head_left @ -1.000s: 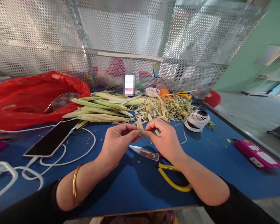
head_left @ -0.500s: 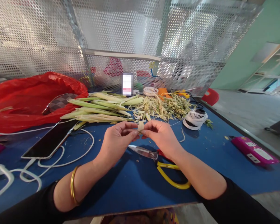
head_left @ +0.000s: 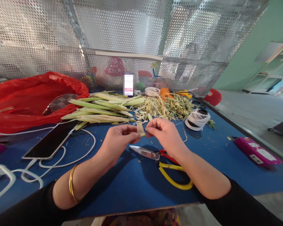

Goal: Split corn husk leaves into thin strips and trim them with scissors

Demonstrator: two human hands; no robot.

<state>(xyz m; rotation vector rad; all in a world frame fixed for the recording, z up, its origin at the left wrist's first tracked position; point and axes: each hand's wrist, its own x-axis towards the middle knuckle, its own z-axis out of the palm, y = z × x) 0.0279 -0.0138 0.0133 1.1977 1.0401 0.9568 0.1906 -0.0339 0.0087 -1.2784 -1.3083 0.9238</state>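
Note:
A small pale piece of corn husk [head_left: 140, 129] stands between the thumb and fingers of my left hand [head_left: 119, 139], which is closed on it. Just to its right, my right hand [head_left: 165, 135] is pinched, its fingertips slightly apart from the husk. Whether a thin thing sits in that pinch I cannot make out. Under my hands lies a pair of scissors [head_left: 146, 153] with red and yellow handles, partly covered by my right forearm. Beyond my hands, long husks [head_left: 103, 110] are stacked beside a heap of small husk pieces [head_left: 165, 108].
A spool of white thread [head_left: 197, 120] stands at the right, with a magenta packet [head_left: 257, 152] farther out. At the left are a phone [head_left: 50, 139], white cables [head_left: 94, 144] and a red plastic bag [head_left: 19, 103]. A perforated metal screen [head_left: 122, 31] rises behind the blue table [head_left: 122, 185].
My right fingers have come off the husk and moved slightly right. The husk stays in my left hand, now turned and showing more of its lower end.

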